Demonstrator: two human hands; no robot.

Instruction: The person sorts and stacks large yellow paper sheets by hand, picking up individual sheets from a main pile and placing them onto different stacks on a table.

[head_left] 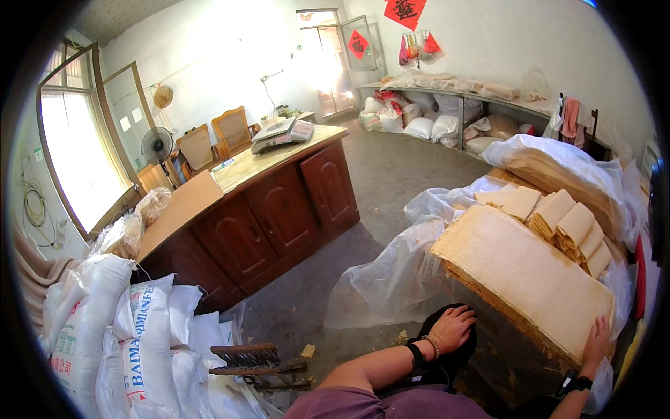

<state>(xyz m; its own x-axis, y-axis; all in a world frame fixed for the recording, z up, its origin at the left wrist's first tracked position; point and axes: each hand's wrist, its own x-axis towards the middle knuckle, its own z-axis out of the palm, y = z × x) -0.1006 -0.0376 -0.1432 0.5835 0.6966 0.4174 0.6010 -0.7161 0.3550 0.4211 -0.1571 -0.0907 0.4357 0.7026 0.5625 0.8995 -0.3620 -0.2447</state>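
Observation:
A thick stack of large, thin, pale-yellow sheets [525,269] with ragged edges lies at the right. On the near right corner of its top sheet rests my right hand [597,341], its fingers stretched out; the thumb is hard to make out. My left hand [451,329] lies on my dark-clad knee [466,353], fingers extended and holding nothing. Just behind the stack are several folded bundles of similar sheets [574,225]. Farther back, a bigger pile of sheets [558,171] is partly covered by clear plastic film [606,171].
Plastic film [391,279] hangs to the floor left of the stack. White printed sacks [150,342] and a rusty metal rack [244,357] stand at the near left. A wooden desk [272,216] carries a scale [273,133]. Bags fill a shelf [460,115] along the back wall.

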